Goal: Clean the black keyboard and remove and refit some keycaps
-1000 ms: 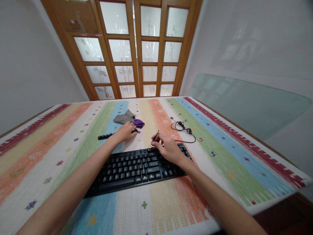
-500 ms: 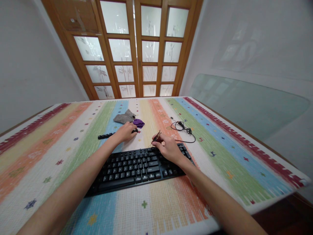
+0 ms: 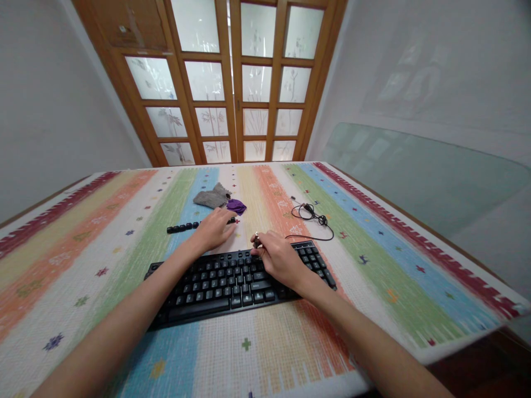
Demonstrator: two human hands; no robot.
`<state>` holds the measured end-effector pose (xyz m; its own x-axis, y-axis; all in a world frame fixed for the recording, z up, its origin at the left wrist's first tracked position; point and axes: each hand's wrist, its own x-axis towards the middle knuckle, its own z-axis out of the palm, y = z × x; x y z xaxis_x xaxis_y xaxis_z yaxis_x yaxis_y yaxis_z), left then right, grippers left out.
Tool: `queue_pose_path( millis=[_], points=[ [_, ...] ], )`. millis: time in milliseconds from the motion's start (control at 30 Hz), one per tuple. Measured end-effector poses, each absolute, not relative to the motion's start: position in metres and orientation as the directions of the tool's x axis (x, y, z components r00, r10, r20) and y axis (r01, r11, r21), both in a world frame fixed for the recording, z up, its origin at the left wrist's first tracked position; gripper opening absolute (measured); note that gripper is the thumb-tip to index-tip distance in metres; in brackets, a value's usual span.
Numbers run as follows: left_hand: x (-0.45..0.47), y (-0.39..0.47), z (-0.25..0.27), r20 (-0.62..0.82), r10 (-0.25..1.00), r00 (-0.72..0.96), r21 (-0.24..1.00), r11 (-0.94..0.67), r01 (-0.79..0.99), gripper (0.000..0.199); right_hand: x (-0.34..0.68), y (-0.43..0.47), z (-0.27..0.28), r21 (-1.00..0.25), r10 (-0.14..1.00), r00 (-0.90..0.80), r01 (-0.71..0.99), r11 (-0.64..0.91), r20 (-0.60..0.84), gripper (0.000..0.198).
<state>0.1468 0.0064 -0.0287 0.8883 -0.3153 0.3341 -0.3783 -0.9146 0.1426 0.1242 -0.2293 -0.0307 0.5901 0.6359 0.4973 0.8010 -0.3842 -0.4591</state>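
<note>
A black keyboard (image 3: 215, 282) lies in front of me, partly under my forearms. Its top row shows small bare posts where caps are off. Loose black keycaps (image 3: 182, 227) form a line on the cloth behind it. My left hand (image 3: 214, 228) rests over the right part of that line, fingers stretched, largely hiding the caps beneath. At the keyboard's back edge, my right hand (image 3: 276, 255) is closed around a small shiny tool (image 3: 256, 240), apparently a wire keycap puller; its lower end is hidden by the fingers.
Behind my left hand lie a grey cloth (image 3: 211, 196) and a purple cloth (image 3: 236, 207). A coiled black cable (image 3: 315, 214) runs from the keyboard at right. The striped tablecloth (image 3: 373, 276) covers the table, with walls at both sides and glazed wooden doors (image 3: 232, 83) behind.
My left hand has drawn slightly back toward the keyboard, away from the last keycap. My right hand has turned and moved slightly left and down, tilting the tool's thin wires out of sight.
</note>
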Motion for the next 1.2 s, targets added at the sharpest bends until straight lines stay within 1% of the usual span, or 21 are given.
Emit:
queue_pose_path(
  millis=[100,233,400,500,600,667,767,833,900,1000,1200],
  points=[
    [0.122,-0.008,-0.025,0.291,-0.364,0.885,0.166,-0.891,-0.422,0.021,0.125,-0.228,-0.033,-0.469,0.628,0.604,0.791,-0.394,0.491,0.006],
    [0.091,-0.023,-0.02,0.193,-0.406,0.893,0.194,-0.876,-0.441,0.027,0.13,-0.227,-0.032,-0.525,0.6,0.642,0.756,-0.391,0.477,0.004],
    [0.073,-0.025,-0.012,0.086,-0.451,0.888,0.257,-0.851,-0.457,0.029,0.141,-0.232,-0.026,-0.66,0.56,0.722,0.656,-0.366,0.407,0.002],
    [0.07,-0.025,-0.006,0.031,-0.466,0.884,0.285,-0.844,-0.455,0.034,0.142,-0.234,-0.023,-0.675,0.57,0.724,0.645,-0.358,0.39,0.001],
    [0.066,-0.026,-0.001,0.014,-0.462,0.887,0.314,-0.84,-0.443,0.045,0.136,-0.231,-0.023,-0.615,0.598,0.682,0.7,-0.363,0.422,0.002],
    [0.064,-0.028,0.001,0.014,-0.452,0.892,0.322,-0.842,-0.432,0.058,0.131,-0.228,-0.023,-0.56,0.628,0.645,0.74,-0.372,0.436,0.004],
    [0.06,-0.03,0.004,-0.062,-0.45,0.891,0.313,-0.856,-0.411,0.078,0.129,-0.224,-0.025,-0.508,0.649,0.618,0.77,-0.387,0.442,0.005],
    [0.059,-0.03,0.005,-0.132,-0.448,0.884,0.309,-0.866,-0.393,0.087,0.132,-0.223,-0.026,-0.523,0.635,0.634,0.756,-0.392,0.441,0.005],
    [0.058,-0.029,0.006,-0.171,-0.45,0.877,0.308,-0.87,-0.386,0.092,0.136,-0.224,-0.026,-0.563,0.609,0.662,0.729,-0.389,0.436,0.005],
    [0.057,-0.028,0.005,-0.189,-0.465,0.865,0.311,-0.864,-0.396,0.101,0.139,-0.225,-0.026,-0.599,0.588,0.683,0.706,-0.377,0.434,0.006],
    [0.058,-0.026,0.001,-0.203,-0.484,0.852,0.311,-0.856,-0.412,0.113,0.138,-0.227,-0.024,-0.573,0.623,0.646,0.737,-0.358,0.441,0.008]
  ],
)
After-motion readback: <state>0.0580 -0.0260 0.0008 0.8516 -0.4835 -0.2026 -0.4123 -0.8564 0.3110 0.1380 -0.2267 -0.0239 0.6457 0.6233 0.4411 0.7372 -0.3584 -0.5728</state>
